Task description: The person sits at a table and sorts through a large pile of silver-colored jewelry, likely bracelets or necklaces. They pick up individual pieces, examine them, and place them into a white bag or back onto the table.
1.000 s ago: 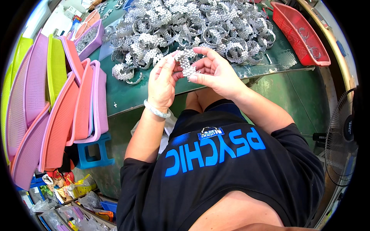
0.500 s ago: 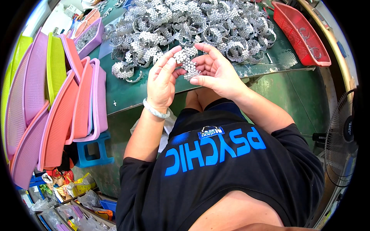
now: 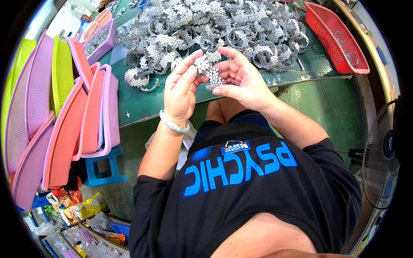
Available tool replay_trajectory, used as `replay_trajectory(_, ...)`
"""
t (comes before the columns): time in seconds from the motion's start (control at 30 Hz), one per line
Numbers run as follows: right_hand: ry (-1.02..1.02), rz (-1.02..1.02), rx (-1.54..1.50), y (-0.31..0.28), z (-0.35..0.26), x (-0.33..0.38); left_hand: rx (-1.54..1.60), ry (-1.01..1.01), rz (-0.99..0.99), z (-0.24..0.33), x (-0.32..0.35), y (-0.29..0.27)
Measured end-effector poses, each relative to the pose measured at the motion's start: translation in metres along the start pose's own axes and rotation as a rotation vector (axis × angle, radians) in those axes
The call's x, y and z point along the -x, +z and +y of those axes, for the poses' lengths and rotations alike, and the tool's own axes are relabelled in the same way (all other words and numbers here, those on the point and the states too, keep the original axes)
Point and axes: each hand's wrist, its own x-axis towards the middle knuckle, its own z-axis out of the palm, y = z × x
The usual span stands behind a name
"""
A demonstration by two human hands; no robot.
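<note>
Between both hands, over the table's near edge, is a curved silvery band (image 3: pixel 208 69) made of small cross-like metal links. My left hand (image 3: pixel 181 86), with a pale bangle on its wrist, pinches the band's left side between thumb and fingers. Around its right side curl the fingers and thumb of my right hand (image 3: pixel 241 79). Just beyond the hands lies a large heap of similar silvery bands (image 3: pixel 185 30) on the green table (image 3: pixel 142 105). One curled band (image 3: pixel 137 78) sits at the heap's near left corner.
A red basket (image 3: pixel 331 38) with a few bands stands at the table's right. Stacked purple, orange and green baskets (image 3: pixel 64 107) fill the left side, above a blue stool (image 3: pixel 105 167). A purple basket of small parts (image 3: pixel 99 41) is at far left. A black fan (image 3: pixel 378 155) stands right.
The band has turned slightly between my fingers. Both hands stay in nearly the same place.
</note>
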Motion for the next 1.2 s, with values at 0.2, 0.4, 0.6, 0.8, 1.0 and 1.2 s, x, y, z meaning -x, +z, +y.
replay_trajectory(0.2,-0.041,0.018,0.005,0.001,0.003,-0.001,0.009,0.004,-0.013,0.000,0.000,0.000)
replay_trajectory(0.4,-0.021,0.002,0.057,0.001,0.000,0.001,0.001,-0.002,-0.017,0.001,0.001,-0.001)
replay_trajectory(0.6,0.016,0.007,0.038,0.000,-0.001,0.000,-0.031,-0.061,0.051,-0.002,0.000,-0.002)
replay_trajectory(0.8,0.049,0.030,0.045,0.001,-0.003,-0.001,-0.020,-0.053,0.006,-0.003,0.003,-0.003)
replay_trajectory(1.0,0.045,0.046,0.060,0.000,-0.003,-0.003,-0.114,0.024,-0.088,-0.002,0.004,-0.004)
replay_trajectory(1.2,-0.025,0.073,0.041,-0.002,0.005,-0.006,-0.230,0.014,-0.056,-0.002,0.003,0.004)
